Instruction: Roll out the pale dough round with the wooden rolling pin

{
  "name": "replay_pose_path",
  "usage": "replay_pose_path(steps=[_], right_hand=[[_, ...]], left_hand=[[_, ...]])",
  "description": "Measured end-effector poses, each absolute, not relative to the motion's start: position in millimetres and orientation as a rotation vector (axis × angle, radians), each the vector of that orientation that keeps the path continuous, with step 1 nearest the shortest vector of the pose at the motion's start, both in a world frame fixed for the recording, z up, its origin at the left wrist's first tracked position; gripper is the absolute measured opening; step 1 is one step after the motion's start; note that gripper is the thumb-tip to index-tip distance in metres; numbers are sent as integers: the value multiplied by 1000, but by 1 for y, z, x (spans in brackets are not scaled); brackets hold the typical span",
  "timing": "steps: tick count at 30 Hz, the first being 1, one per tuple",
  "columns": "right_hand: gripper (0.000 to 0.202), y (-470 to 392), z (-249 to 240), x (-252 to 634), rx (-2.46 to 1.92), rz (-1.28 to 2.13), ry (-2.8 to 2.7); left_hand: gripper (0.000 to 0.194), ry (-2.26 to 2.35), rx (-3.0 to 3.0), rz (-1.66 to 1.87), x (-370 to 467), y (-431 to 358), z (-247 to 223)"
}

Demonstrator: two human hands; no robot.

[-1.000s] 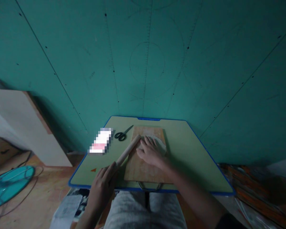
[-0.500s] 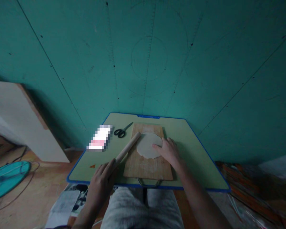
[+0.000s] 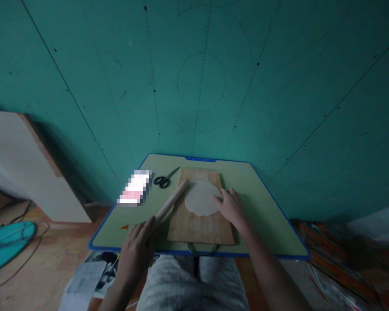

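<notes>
A thin, roughly round dough sheet (image 3: 201,199) lies on a wooden cutting board (image 3: 199,233). In my left hand (image 3: 138,242), closed around the near end, is a wooden rolling pin (image 3: 171,201). The pin slants away over the board's left edge, its far tip beside the dough. My right hand (image 3: 231,205) takes the dough's right edge, thumb on top and fingers curled past the rim; their undersides are hidden.
Black-handled scissors (image 3: 164,179) lie left of the board, near a pixelated pink-and-white item (image 3: 134,188). A small orange triangle (image 3: 125,226) is on the blue-edged table (image 3: 262,216). The green wall (image 3: 201,86) stands just behind it.
My right thumb has drawn back toward the dough's right edge, closer to the fingers. The left hand and rolling pin stay about where they were. The view has shifted slightly.
</notes>
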State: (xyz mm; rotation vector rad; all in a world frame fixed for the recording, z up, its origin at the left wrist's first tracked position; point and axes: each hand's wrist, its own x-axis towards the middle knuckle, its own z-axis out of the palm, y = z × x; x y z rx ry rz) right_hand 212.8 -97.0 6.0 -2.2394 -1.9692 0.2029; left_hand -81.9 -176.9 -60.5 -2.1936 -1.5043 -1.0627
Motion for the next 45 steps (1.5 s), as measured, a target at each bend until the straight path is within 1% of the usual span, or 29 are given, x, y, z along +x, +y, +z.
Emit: replay_pose_path(steps=[3,13,20,24,26,31,33,39,45], right_hand=[[45,-101,6,211,-2196,127,-2002],[32,-111,14,214,-2168,128,-2039],[32,-141,27,211,-2051,228,-2177],[29,-133,28,206,-1906,154,-2197],[34,-117,21,200,-1763,131,-2238],[57,-76,-3,182,-1264,257,-2561],[63,-69,-8,180,-1181,256,-2639],[69,-78,-4,180,-1265,189,-2649],[62,-109,-6,164,-1493,128,-2470]], left_hand=[[34,-1575,-2152,-1097,-82,-176,-60],[35,-1571,-2140,-1064,-81,-176,-60],[33,-1574,-2125,-1060,-80,-178,-59],[35,-1576,-2123,-1055,-80,-178,-60],[35,-1588,-2124,-1054,-81,-178,-62],[31,-1651,-2140,-1070,-83,-179,-64],[30,-1657,-2156,-1071,-83,-180,-63],[29,-1599,-2173,-1073,-81,-179,-59],[30,-1632,-2170,-1078,-83,-178,-65]])
